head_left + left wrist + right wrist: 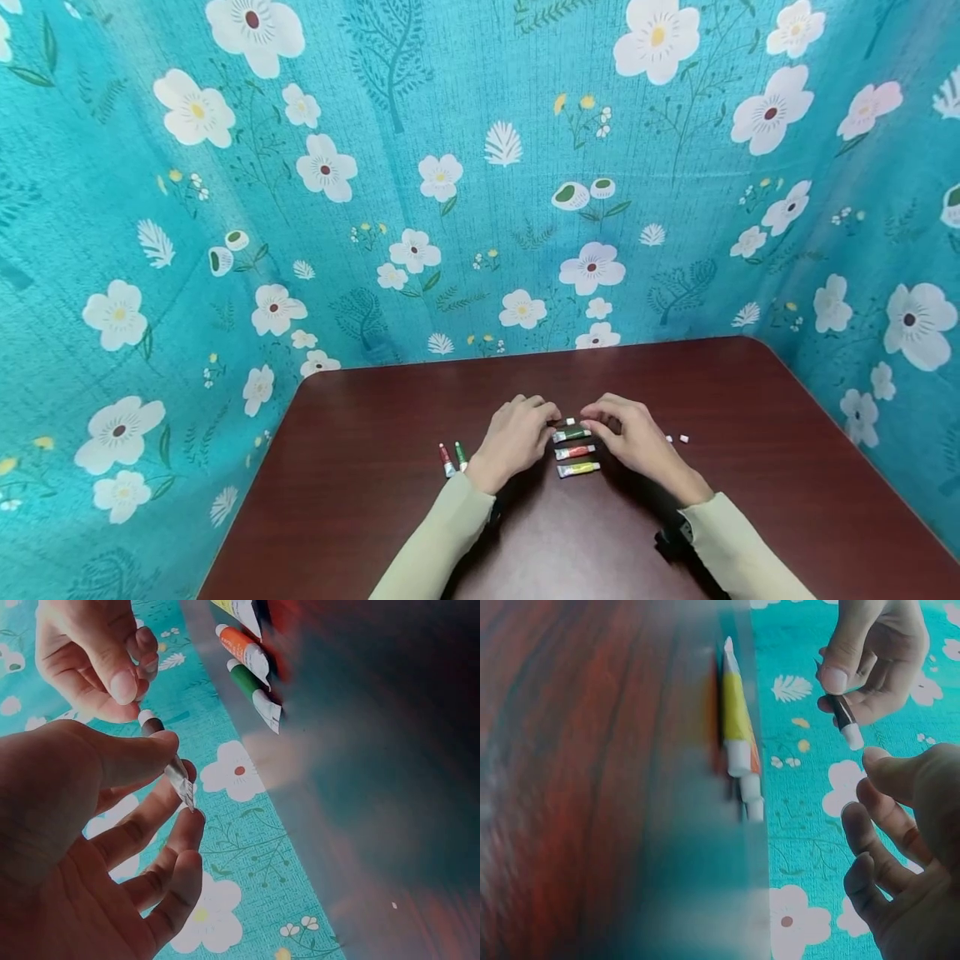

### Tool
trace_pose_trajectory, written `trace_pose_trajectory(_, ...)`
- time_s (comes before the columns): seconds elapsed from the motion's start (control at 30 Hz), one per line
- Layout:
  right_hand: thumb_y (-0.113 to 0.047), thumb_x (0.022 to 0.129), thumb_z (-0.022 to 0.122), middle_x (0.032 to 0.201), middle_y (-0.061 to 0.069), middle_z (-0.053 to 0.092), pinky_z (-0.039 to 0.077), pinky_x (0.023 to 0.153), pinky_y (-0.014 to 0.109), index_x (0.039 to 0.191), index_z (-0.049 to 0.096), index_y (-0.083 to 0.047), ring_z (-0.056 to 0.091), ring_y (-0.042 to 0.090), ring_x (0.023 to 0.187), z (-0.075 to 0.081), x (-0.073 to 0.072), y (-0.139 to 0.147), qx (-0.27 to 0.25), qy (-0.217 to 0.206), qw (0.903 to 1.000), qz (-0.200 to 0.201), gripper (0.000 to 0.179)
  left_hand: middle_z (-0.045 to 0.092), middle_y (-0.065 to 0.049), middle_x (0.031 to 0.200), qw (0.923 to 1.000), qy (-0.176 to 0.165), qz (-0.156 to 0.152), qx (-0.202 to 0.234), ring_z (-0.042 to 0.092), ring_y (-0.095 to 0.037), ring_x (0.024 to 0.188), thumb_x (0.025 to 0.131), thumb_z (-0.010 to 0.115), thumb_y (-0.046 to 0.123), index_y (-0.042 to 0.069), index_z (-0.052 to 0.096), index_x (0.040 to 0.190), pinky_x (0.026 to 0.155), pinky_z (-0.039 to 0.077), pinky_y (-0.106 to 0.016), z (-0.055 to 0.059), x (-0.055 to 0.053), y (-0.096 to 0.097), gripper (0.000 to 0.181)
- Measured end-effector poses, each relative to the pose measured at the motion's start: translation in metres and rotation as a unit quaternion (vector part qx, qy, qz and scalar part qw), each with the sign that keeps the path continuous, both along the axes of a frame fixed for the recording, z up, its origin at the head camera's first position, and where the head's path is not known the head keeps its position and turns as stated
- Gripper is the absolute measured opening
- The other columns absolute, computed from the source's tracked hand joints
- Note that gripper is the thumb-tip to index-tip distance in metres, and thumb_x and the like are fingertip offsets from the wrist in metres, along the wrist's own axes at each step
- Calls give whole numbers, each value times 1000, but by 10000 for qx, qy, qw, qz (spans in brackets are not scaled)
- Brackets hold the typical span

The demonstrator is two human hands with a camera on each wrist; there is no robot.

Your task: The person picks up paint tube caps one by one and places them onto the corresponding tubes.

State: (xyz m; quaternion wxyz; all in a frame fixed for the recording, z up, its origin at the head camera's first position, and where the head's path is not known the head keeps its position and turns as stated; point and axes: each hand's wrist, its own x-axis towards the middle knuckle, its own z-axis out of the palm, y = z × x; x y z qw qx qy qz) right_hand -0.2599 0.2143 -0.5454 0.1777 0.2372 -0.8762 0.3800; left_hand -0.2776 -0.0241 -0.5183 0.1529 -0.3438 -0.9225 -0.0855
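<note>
Left hand [517, 433] pinches dark tube [843, 712] by its body, likely so white cap [852, 737] faces right hand [633, 435], fingers parted.

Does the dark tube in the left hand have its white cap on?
Yes, the right wrist view shows the white cap on the end of the dark tube.

Dk tube [844, 712] has wht cap [853, 737], yel tube [736, 711] ditto, tbl [367, 417] dk red-brn, cloth [465, 83] teal w/ wht flwrs [522, 309].
</note>
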Motion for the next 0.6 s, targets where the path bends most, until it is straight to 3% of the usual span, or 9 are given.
trace_pose_trajectory(0.33, -5, 93, 81, 95, -8, 71, 50, 63, 23, 106, 80, -18, 53, 4, 72, 4, -4, 14, 97, 73, 9999, -123, 18, 75, 6, 109, 9997, -193, -108, -97, 66, -14, 92, 103, 74, 23, 23, 79, 115, 81, 57, -28, 0, -10, 9, 14)
trace_pose_trajectory(0.6, -9, 96, 80, 96, -9, 72, 51, 65, 24, 107, 81, -19, 55, 6, 73, 13, -6, 28, 272, -154, 9989, -346, 15, 75, 6, 108, 9993, -326, -83, -163, 66, -14, 91, 103, 73, 25, 23, 79, 115, 79, 57, -28, 3, -20, 22, 13)
